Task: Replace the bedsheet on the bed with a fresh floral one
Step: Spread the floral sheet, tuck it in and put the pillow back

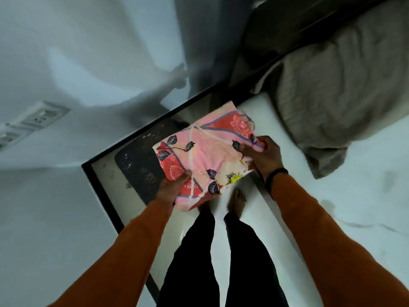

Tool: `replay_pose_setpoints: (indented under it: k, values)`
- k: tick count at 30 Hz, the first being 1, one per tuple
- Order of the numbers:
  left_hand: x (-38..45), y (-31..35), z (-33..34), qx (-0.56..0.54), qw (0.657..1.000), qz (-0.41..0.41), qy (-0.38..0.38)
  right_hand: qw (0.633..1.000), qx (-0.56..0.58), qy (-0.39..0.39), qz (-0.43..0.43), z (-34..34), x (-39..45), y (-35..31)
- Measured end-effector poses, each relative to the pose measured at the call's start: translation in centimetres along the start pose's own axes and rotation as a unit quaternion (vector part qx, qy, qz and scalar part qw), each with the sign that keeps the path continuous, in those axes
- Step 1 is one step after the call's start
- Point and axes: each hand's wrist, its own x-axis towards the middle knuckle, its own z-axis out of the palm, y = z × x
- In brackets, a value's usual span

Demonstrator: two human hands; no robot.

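A folded floral bedsheet (204, 149), pink and red with dark leaves and a yellow-centred flower, is held in front of me at waist height. My left hand (171, 188) grips its near left edge, thumb on top. My right hand (262, 154) pinches the right edge between curled fingers. The bed (354, 196) lies to the right, its surface white and bare. A crumpled grey bundle of cloth (332, 89) lies at the bed's far end.
I stand on a pale glossy floor (194, 224) in the gap between the bed and a white wall (44, 207). A dark mat (139, 165) lies on the floor ahead. Wall sockets (37, 119) sit on the left wall.
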Motion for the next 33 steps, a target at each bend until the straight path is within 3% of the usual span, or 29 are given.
replay_pose_setpoints:
  k: [6,11,16,23,30,33]
  values:
    - [-3.9,2.4,14.5,0.123,0.984,0.06,-0.115,0.981,0.098,0.167,-0.017,-17.5,-3.6,2.1]
    - [-7.0,2.0,30.6,0.267,0.931,0.137,-0.207,0.94,0.152,0.306,-0.027,-32.2,-6.5,8.1]
    - [-7.9,-1.5,45.9,0.359,0.88,0.156,-0.269,0.89,0.261,0.373,0.022,-42.6,-9.0,15.6]
    - [-7.0,-7.8,61.4,0.501,0.788,0.19,-0.304,0.816,0.408,0.392,0.118,-49.8,-9.4,24.7]
    - [-2.3,-11.5,64.5,0.616,0.75,0.153,-0.188,0.802,0.42,0.319,0.282,-51.8,-6.5,29.2]
    - [-2.9,-10.5,64.9,0.636,0.732,0.164,-0.182,0.828,0.313,0.314,0.344,-52.5,-5.5,29.4]
